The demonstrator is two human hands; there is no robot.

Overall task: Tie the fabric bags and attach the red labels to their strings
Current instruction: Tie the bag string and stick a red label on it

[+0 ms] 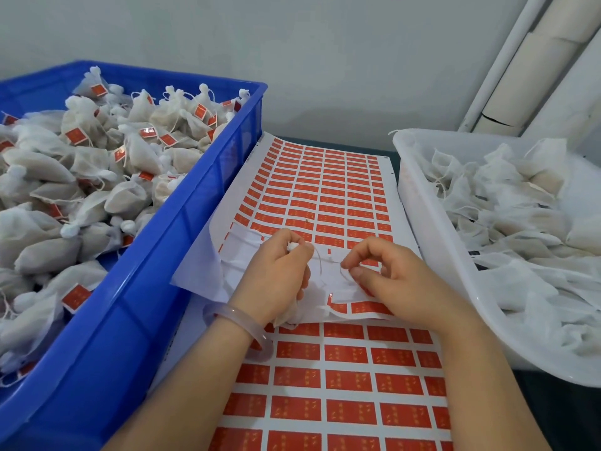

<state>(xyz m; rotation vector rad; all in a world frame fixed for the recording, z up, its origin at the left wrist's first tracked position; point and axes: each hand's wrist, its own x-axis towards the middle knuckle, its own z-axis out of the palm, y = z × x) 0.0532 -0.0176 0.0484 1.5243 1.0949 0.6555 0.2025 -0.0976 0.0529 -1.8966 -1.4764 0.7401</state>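
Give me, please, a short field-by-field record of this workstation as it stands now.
left hand: grips fabric bag
right hand: pinches string
blue crate: left side, holds labelled bags
white tub: right side, holds unlabelled bags
label sheets: in the middle, upper sheet partly peeled

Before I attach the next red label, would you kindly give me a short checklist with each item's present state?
1. Grip: the left hand holds the fabric bag: ok.
2. Hold: the right hand pinches the string: ok.
3. Neck of the bag tied shut: cannot tell, the fingers hide it.
4. Label on this string: not ok, none shows.
5. Supply: red labels left on the label sheet: ok, many rows.
6. Drop-off: blue crate beside the left hand: ok.
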